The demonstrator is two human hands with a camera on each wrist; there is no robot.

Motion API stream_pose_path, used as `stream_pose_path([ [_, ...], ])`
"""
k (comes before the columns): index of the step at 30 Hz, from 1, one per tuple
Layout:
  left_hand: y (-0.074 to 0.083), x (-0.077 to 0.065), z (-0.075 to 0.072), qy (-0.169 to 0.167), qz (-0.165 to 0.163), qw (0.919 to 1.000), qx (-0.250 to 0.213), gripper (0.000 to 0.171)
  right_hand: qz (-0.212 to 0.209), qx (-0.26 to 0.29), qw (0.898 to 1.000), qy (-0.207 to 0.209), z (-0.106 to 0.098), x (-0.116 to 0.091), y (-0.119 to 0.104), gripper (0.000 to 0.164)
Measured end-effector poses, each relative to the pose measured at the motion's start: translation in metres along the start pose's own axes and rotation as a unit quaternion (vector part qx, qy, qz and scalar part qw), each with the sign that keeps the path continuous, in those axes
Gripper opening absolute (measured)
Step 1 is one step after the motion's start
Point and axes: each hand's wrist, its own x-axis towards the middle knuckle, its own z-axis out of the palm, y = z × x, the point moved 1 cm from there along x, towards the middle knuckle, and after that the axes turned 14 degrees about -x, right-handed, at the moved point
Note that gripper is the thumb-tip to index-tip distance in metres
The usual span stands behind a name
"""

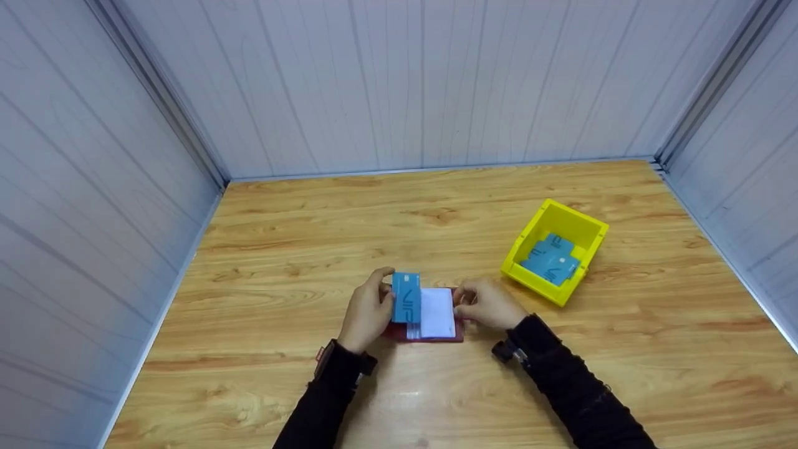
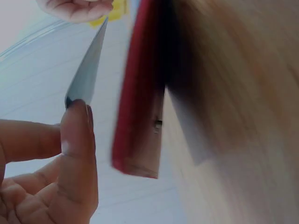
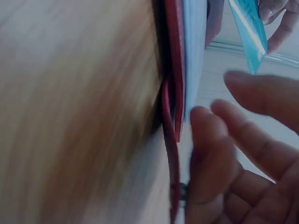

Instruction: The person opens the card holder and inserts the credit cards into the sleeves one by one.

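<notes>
Between thumb and fingers, my left hand (image 1: 366, 312) pinches a blue card (image 1: 406, 298) lettered VIP, raised over the left part of an open red card holder (image 1: 459, 332). White leaves (image 1: 438, 313) show inside the holder, which lies on the table. My right hand (image 1: 492, 304) is at the holder's right edge, fingers bent loosely beside the leaves. In the right wrist view, thumb and fingers (image 3: 212, 140) stand apart, with one fingertip close to the leaves' edge; whether it touches is unclear. A red strap (image 3: 170, 144) with a snap hangs out below that edge.
A yellow bin (image 1: 535, 289) stands to the right, beyond my right hand, with several blue cards (image 1: 552, 262) lying in it. White panel walls (image 1: 424, 87) border the wooden table (image 1: 299, 231) at the back and on both sides.
</notes>
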Motion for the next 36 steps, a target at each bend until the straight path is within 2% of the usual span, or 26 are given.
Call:
stream_pose_path([
  [2, -0.0025, 0.0003, 0.0011, -0.003, -0.003, 1.0, 0.009, 0.042, -0.014, -0.037, 0.999, -0.003, 0.0012, -0.0008, -0.001, 0.012],
  [5, -0.0054, 0.0007, 0.0028, -0.004, -0.014, 0.9996, 0.022, 0.041, -0.026, -0.064, 0.998, -0.008, 0.0029, -0.0013, -0.0025, 0.015],
  [11, -0.0094, 0.0017, 0.0037, -0.01, -0.03, 0.9987, 0.039, 0.04, 0.004, -0.063, 0.998, -0.027, 0.0032, -0.0012, -0.0051, 0.018],
  [17, -0.0109, 0.0021, 0.0034, -0.02, -0.029, 0.9984, 0.043, 0.039, 0.022, -0.058, 0.997, -0.036, 0.0035, -0.0003, -0.006, 0.018],
  [26, -0.0099, 0.0015, 0.0045, -0.038, -0.039, 0.9971, 0.053, 0.039, 0.009, -0.071, 0.997, -0.029, 0.004, 0.0, -0.005, 0.019],
  [33, -0.0096, 0.0014, 0.0055, -0.042, -0.048, 0.997, 0.045, 0.04, -0.003, -0.064, 0.998, -0.027, 0.0045, 0.0003, -0.0025, 0.019],
  [36, -0.0097, 0.0007, 0.0061, -0.054, -0.055, 0.9963, 0.038, 0.041, -0.011, -0.063, 0.998, -0.023, 0.0041, -0.0002, -0.002, 0.019],
])
